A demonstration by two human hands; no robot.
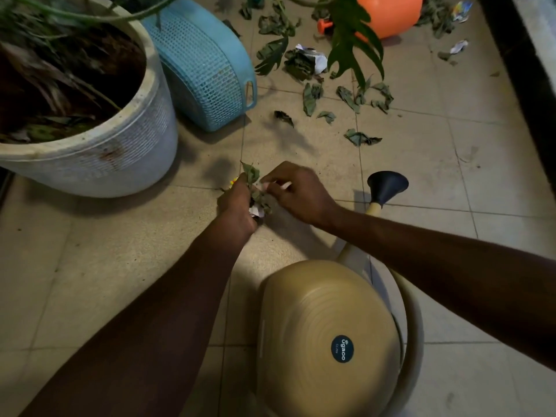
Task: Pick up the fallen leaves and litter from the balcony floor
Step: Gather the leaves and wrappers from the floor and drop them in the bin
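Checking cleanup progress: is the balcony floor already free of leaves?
No, dried leaves and crumpled paper lie scattered on the floor tiles.

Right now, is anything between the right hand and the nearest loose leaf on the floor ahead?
Nothing visible. Bare tile lies between the right hand and the crumpled leaf. The black watering can spout sits right of that line. The right hand is pinching the leaf bundle that the left hand grips.

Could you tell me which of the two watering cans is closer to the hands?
The beige watering can with the black spout head, beside the right hand; the orange watering can is far off.
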